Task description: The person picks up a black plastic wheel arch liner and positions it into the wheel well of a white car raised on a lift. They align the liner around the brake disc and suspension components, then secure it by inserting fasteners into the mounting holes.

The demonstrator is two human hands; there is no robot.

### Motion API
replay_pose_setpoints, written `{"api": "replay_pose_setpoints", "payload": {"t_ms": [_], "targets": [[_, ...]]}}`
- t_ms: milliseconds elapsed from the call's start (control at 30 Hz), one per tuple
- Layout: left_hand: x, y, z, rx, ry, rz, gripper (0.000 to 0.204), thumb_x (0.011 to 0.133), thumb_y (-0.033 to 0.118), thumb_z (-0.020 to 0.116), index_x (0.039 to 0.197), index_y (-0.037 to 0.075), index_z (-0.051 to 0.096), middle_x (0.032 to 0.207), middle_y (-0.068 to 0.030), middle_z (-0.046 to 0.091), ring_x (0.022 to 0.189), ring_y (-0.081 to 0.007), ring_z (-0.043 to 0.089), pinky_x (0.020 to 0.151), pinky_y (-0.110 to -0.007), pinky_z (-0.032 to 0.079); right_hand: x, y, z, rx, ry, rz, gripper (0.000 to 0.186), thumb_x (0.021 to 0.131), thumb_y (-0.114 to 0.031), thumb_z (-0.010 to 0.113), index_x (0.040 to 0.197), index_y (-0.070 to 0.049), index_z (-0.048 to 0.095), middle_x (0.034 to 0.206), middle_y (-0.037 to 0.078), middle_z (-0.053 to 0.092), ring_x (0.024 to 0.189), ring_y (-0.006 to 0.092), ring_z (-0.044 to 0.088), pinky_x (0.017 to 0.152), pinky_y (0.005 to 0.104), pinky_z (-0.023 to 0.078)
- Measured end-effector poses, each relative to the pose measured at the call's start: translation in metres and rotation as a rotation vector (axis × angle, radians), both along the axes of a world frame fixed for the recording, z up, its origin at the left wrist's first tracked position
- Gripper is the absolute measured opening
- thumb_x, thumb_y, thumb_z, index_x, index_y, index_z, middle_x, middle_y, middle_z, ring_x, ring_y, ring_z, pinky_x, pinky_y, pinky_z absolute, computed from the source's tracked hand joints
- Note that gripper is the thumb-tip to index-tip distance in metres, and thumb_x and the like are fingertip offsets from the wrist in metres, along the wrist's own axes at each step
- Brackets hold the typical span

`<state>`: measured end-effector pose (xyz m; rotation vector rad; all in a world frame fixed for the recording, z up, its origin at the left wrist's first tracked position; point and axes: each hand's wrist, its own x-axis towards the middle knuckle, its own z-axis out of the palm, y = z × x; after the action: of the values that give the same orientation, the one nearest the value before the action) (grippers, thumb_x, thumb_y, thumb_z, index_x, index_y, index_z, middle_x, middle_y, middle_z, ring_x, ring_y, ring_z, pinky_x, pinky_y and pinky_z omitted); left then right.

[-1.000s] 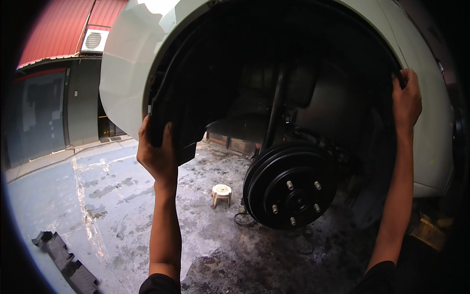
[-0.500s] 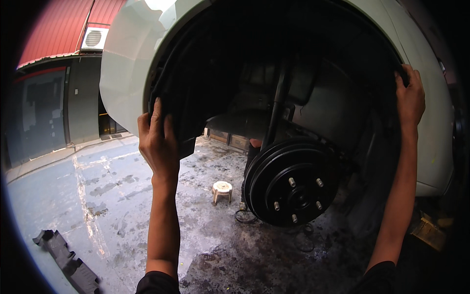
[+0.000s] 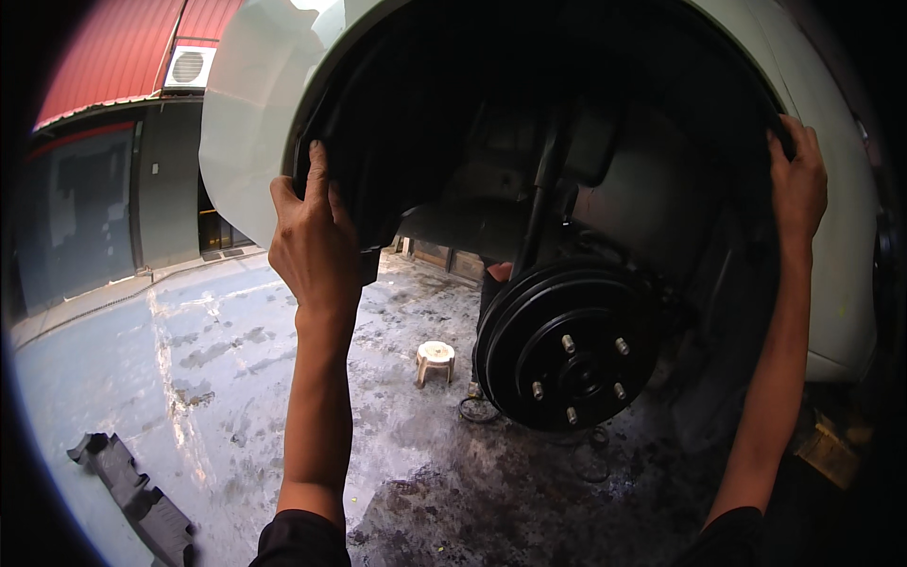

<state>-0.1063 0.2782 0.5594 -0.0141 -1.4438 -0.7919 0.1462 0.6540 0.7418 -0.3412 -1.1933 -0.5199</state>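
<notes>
A black wheel arch liner [image 3: 378, 132] sits up inside the wheel arch of a pale car body [image 3: 248, 142]. My left hand [image 3: 316, 231] grips its edge at the left side of the arch, the index finger stretched upward along the edge. At the right side, my right hand [image 3: 801, 184] pinches the liner's edge against the arch lip, thumb on the inner side. Between my forearms hangs a black brake drum [image 3: 586, 354] with several bare wheel studs. A dark shock absorber [image 3: 545, 184] rises behind the drum. Deep shadow hides the liner's upper part.
A small white stool [image 3: 436, 355] stands on the stained floor [image 3: 255, 378] beyond the drum. A long black plastic part [image 3: 137, 501] lies at the lower left. Partly hidden behind the drum is a dark-clothed person [image 3: 491, 283]. A yellowish block [image 3: 831, 444] rests at the lower right.
My left hand has slid upward along the liner's edge, and the liner's lower left corner has risen with it. My right hand keeps its hold at nearly the same spot.
</notes>
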Motion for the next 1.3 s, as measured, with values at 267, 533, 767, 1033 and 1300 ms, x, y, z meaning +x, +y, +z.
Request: {"api": "replay_pose_setpoints", "payload": {"t_ms": [267, 533, 767, 1033, 1300], "targets": [[-0.029, 0.001, -0.004, 0.004, 0.225, -0.035, 0.052, 0.094, 0.008, 0.067, 0.144, 0.02, 0.059, 0.093, -0.0108, 0.057, 0.077, -0.024, 0.065, 0.066, -0.04, 0.054, 0.006, 0.006, 0.004, -0.064, 0.02, 0.054, 0.027, 0.099, -0.03, 0.064, 0.122, -0.018, 0.07, 0.091, -0.002, 0.062, 0.072, 0.012, 0.058, 0.07, 0.0333, 0.05], [-0.042, 0.004, -0.004, 0.028, 0.339, -0.043, 0.049, 0.095, 0.007, 0.067, 0.142, 0.018, 0.061, 0.093, -0.0104, 0.059, 0.079, -0.0226, 0.064, 0.068, -0.037, 0.054, 0.001, 0.003, 0.0, 0.018, 0.05, 0.1, 0.022, 0.099, -0.029, 0.065, 0.119, -0.023, 0.072, 0.086, -0.006, 0.059, 0.069, 0.0098, 0.056, 0.066, 0.0311, 0.05], [-0.039, 0.01, -0.004, 0.077, 0.306, -0.003, 0.046, 0.095, 0.009, 0.069, 0.139, 0.017, 0.063, 0.107, -0.0134, 0.062, 0.09, -0.027, 0.068, 0.074, -0.038, 0.057, -0.003, 0.006, 0.007, 0.005, 0.086, 0.061, 0.021, 0.098, -0.03, 0.066, 0.117, -0.023, 0.072, 0.085, -0.006, 0.058, 0.069, 0.0092, 0.056, 0.065, 0.0307, 0.051], [-0.045, 0.014, -0.008, 0.07, 0.399, 0.128, 0.043, 0.09, 0.008, 0.074, 0.132, 0.017, 0.069, 0.119, -0.0158, 0.062, 0.112, -0.0336, 0.062, 0.095, -0.043, 0.053, -0.009, -0.005, 0.011, -0.062, 0.066, 0.101, 0.022, 0.098, -0.03, 0.065, 0.117, -0.02, 0.072, 0.086, -0.003, 0.059, 0.071, 0.0119, 0.058, 0.065, 0.0327, 0.05], [-0.048, 0.017, -0.014, 0.074, 0.514, 0.094, 0.046, 0.086, 0.009, 0.078, 0.131, 0.016, 0.069, 0.13, -0.0165, 0.058, 0.122, -0.0335, 0.056, 0.099, -0.043, 0.051, -0.019, -0.001, 0.024, -0.066, 0.134, 0.114, 0.025, 0.097, -0.03, 0.067, 0.117, -0.016, 0.071, 0.097, -0.001, 0.066, 0.076, 0.0153, 0.063, 0.07, 0.0359, 0.053]]}}
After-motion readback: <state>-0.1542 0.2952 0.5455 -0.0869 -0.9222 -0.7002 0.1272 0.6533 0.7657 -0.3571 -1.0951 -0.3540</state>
